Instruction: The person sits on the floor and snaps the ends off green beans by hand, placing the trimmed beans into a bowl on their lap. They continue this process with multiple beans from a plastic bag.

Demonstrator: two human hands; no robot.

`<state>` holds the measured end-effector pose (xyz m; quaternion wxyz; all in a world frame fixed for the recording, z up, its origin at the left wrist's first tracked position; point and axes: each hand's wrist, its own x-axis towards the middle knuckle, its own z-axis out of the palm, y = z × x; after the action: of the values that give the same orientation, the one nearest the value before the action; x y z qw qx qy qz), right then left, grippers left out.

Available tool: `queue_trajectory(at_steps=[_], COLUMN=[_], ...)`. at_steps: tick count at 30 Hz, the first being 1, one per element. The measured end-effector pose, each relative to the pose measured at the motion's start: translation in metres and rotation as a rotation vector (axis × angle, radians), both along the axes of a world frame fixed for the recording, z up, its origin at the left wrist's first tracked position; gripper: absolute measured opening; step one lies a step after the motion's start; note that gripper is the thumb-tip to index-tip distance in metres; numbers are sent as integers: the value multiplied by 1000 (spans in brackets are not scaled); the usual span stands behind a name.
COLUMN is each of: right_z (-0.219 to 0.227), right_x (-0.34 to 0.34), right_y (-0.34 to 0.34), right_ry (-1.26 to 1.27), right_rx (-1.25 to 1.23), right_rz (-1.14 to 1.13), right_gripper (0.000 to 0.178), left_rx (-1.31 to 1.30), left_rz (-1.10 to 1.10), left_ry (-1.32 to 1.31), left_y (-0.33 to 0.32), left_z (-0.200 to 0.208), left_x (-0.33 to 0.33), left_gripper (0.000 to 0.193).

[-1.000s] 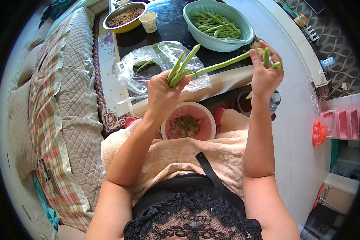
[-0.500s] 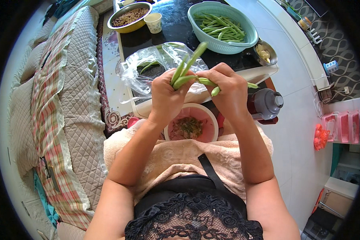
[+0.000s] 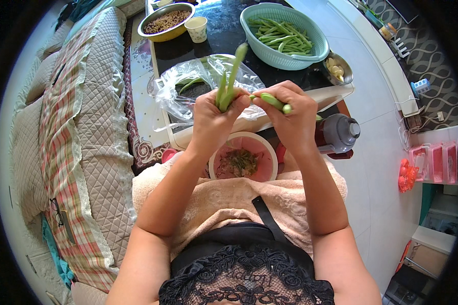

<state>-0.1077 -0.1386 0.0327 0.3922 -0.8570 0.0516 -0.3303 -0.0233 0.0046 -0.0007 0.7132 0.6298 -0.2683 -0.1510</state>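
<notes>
Long green beans (image 3: 231, 81) stick up out of my left hand (image 3: 211, 113), which is closed round them. My right hand (image 3: 293, 113) grips more pieces of green bean (image 3: 274, 100), its thumb and finger pinched close to the left thumb. Both hands are held up over the table's near edge. Below them, a pink bowl with a white rim (image 3: 270, 147) holds green and brownish scraps. Just beyond my left hand lies a clear plastic bag (image 3: 170, 104) with some green beans inside.
On the dark table stand a light-blue basket (image 3: 249, 38) of green beans, a metal bowl (image 3: 188, 31) of brown bits, a paper cup (image 3: 196, 30) and a small metal bowl (image 3: 347, 71) with pale pieces. A grey-lidded flask (image 3: 336, 133) stands right; a quilted sofa (image 3: 104, 127) runs along the left.
The beans in my left hand have turned more upright. My right hand's bean pieces now lie bunched in its fingers, and the fingertips of both hands have come closer together.
</notes>
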Motion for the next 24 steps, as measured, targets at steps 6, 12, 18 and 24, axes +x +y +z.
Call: queue_trajectory(at_steps=[6, 12, 18, 24], right_z=[-2, -2, -6, -2], right_x=[-1, -1, -4, -7], right_y=[-8, -6, -11, -7], right_ry=[109, 68, 152, 208], right_rx=[-224, -172, -125, -561], right_rz=[22, 54, 121, 25], right_gripper=[14, 17, 19, 10], left_rx=[222, 263, 252, 392], left_rz=[151, 108, 79, 107], left_ry=[-482, -473, -452, -717], left_y=[5, 2, 4, 7], left_z=[11, 17, 16, 17], left_x=[0, -1, -1, 0], left_gripper=[18, 15, 16, 22])
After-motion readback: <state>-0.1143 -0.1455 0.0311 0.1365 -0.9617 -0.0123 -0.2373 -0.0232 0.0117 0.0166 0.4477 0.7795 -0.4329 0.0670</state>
